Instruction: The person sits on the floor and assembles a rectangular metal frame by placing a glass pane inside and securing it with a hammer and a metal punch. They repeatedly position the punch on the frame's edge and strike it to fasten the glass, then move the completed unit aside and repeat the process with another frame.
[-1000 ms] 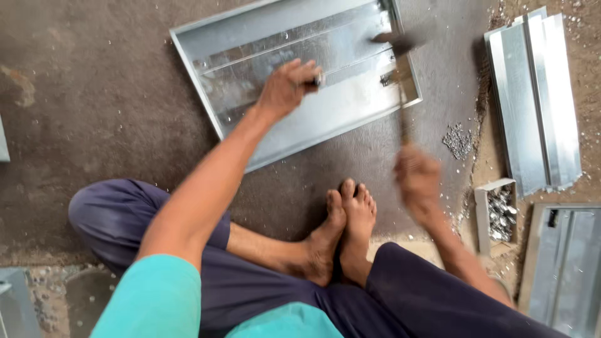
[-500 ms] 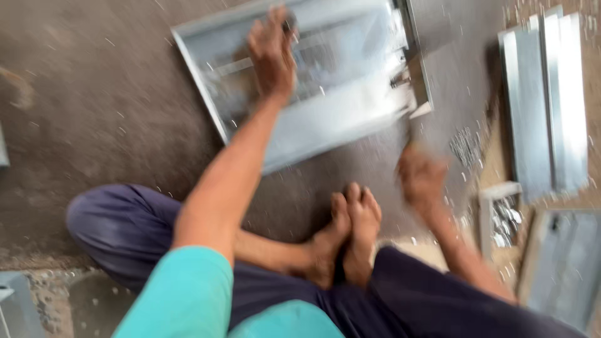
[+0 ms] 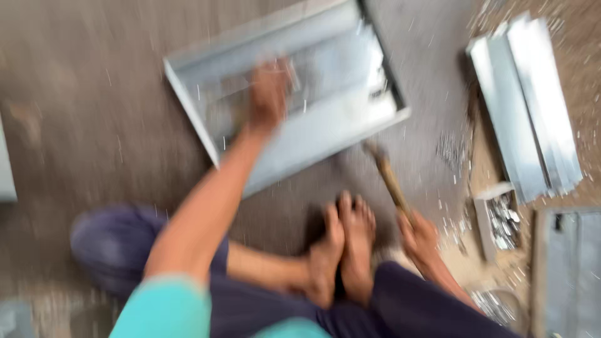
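Metal tray (image 3: 325,134) under left hand (image 3: 269,91), grip unclear, right hand (image 3: 418,236) gripping hammer (image 3: 387,174)

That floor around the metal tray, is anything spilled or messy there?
Yes. Small shiny metal scraps lie scattered over the floor to the right of the sheet-metal tray, near a small box of metal bits. The picture is blurred, so finer damage cannot be judged.
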